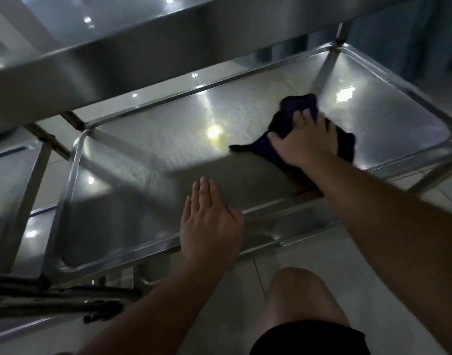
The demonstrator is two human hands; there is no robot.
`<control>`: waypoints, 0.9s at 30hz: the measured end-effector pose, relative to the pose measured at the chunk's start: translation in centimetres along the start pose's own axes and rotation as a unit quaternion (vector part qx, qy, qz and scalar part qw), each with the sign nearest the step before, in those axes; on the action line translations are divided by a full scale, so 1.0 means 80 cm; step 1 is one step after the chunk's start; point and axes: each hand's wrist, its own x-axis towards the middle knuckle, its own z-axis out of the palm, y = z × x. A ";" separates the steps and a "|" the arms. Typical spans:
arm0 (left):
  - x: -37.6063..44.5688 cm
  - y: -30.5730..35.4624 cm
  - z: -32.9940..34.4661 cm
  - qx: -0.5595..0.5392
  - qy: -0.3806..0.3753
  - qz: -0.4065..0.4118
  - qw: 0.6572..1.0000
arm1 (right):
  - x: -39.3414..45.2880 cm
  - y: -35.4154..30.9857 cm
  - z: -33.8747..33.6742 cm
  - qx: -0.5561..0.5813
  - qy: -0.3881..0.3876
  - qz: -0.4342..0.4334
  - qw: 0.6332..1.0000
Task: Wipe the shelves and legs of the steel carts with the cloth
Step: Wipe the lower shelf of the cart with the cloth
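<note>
Right hand (305, 142) grips cloth (299, 108) (on shelf (155, 139)).

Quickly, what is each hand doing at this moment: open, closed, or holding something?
Left hand: open, fingers straight, resting flat on the front edge of the shelf.
Right hand: closed on the dark cloth, pressing it on the shelf.

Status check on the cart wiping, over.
Right hand grips dark cloth on lower shelf. Left hand flat at shelf's near rim. Nothing in the way.
</note>
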 end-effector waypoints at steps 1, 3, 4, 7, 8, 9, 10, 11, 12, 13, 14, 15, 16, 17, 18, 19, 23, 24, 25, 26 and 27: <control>-0.001 0.000 -0.002 0.001 -0.005 0.001 1.000 | -0.017 -0.036 0.011 -0.008 -0.015 -0.035 0.999; -0.001 0.000 -0.006 0.000 -0.018 0.004 1.000 | -0.044 -0.095 0.028 -0.021 -0.035 -0.104 0.994; -0.001 0.000 -0.007 0.004 -0.025 0.007 1.000 | -0.051 -0.114 0.032 -0.025 -0.041 -0.131 0.990; 0.004 0.001 -0.011 -0.010 -0.038 0.002 0.999 | -0.054 -0.126 0.027 -0.018 -0.043 -0.164 0.985; 0.005 0.001 -0.014 -0.032 -0.041 0.002 0.999 | -0.052 -0.118 0.024 -0.012 -0.039 -0.169 0.985; 0.005 -0.001 -0.018 -0.058 -0.039 0.008 0.998 | -0.050 -0.107 0.020 -0.007 -0.031 -0.171 0.985; 0.005 -0.005 -0.021 -0.084 -0.034 0.019 0.996 | -0.047 -0.092 0.017 -0.002 -0.020 -0.163 0.986; 0.003 -0.014 -0.026 -0.099 -0.028 0.032 0.994 | -0.043 -0.075 0.014 0.005 -0.007 -0.146 0.989; -0.002 -0.030 -0.031 -0.093 -0.016 0.041 0.995 | -0.040 -0.057 0.011 0.011 0.009 -0.120 0.993; -0.007 -0.052 -0.035 -0.072 0.001 0.043 0.996 | -0.036 -0.037 0.007 0.015 0.026 -0.088 0.996; -0.011 -0.079 -0.041 -0.050 0.014 0.034 0.998 | -0.034 -0.019 0.003 0.014 0.043 -0.051 0.998; -0.014 -0.109 -0.047 -0.035 0.023 0.016 0.999 | -0.032 -0.003 -0.001 0.012 0.055 -0.014 0.998; -0.017 -0.141 -0.055 -0.026 0.026 -0.009 0.999 | -0.030 0.011 -0.005 0.014 0.063 0.024 0.998; -0.021 -0.170 -0.062 -0.018 0.029 -0.036 0.999 | -0.030 0.020 -0.007 0.020 0.064 0.057 0.996; -0.026 -0.195 -0.068 -0.006 0.028 -0.061 0.998 | -0.031 0.022 -0.007 0.028 0.057 0.087 0.994; -0.031 -0.212 -0.071 0.006 0.023 -0.078 0.997 | -0.034 0.018 -0.005 0.036 0.045 0.113 0.992; -0.045 -0.223 -0.060 0.014 0.021 -0.091 0.996 | -0.057 -0.055 0.013 0.037 0.032 0.156 0.987; -0.045 -0.222 -0.057 0.013 0.025 -0.091 0.995 | -0.066 -0.084 0.019 0.032 0.033 0.142 0.989; -0.044 -0.221 -0.056 0.013 0.028 -0.092 0.995 | -0.077 -0.117 0.027 0.026 0.027 0.122 0.992; -0.043 -0.221 -0.056 0.013 0.030 -0.095 0.995 | -0.088 -0.152 0.035 0.021 0.016 0.101 0.995; -0.042 -0.221 -0.056 0.012 0.032 -0.097 0.995 | -0.099 -0.187 0.043 0.020 0.001 0.082 0.996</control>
